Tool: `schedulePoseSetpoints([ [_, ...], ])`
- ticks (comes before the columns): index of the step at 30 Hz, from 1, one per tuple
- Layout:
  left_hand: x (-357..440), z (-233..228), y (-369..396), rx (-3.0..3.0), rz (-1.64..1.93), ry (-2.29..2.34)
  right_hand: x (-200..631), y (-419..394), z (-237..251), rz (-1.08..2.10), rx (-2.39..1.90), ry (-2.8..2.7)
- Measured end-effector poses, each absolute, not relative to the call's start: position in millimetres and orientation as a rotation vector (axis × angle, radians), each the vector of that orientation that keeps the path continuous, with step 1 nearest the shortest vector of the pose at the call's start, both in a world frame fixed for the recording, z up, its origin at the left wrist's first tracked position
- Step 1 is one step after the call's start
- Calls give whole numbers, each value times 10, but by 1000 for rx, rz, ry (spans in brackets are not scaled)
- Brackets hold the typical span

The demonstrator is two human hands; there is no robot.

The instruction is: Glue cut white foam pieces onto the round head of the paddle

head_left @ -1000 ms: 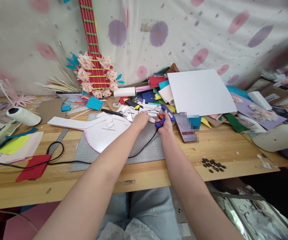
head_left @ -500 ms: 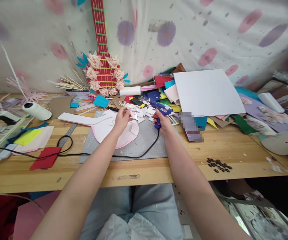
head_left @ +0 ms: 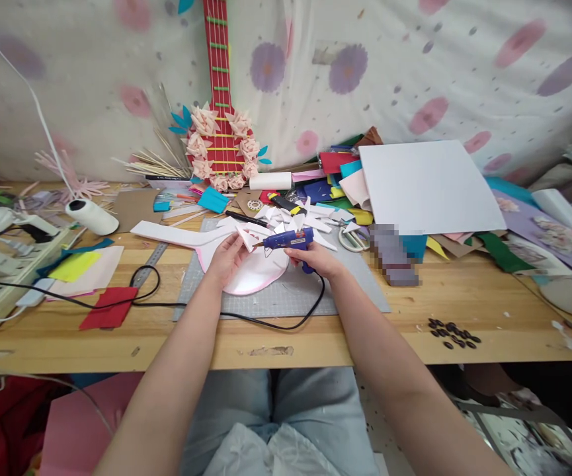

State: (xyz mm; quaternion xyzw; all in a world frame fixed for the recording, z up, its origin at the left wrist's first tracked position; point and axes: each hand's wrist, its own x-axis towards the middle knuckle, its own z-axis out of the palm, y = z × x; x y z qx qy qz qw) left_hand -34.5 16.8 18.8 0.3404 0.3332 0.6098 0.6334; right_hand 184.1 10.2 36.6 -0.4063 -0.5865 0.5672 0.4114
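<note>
No container is seen. A white paper piece (head_left: 246, 239) is pinched in the left hand (head_left: 227, 259); the blue glue gun (head_left: 289, 240) is gripped by the right hand (head_left: 315, 260), nozzle just beside the piece.

Bench (head_left: 355, 334): your wooden top, running the full width in front of you.
Centre: your grey cutting mat (head_left: 286, 297), with a black cord (head_left: 117, 305) looping across it.
Left: red felt piece (head_left: 110, 309), yellow sheet (head_left: 75, 266), metal ruler (head_left: 149, 264), white thread spool (head_left: 92, 217).
Right: dark beads (head_left: 451, 332) near your front edge.
Back: white board (head_left: 427, 187) over coloured scraps (head_left: 332, 185).
</note>
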Motion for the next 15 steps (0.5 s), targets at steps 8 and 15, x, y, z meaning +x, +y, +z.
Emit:
schedulePoseSetpoints([
  [8, -335, 174, 137, 775, 1360, 758, 1826, 77, 401, 1442, -1021, -1506],
  [15, -327, 173, 128, 801, 1375, 791, 1833, 76, 402, 1425, -1093, -1481],
])
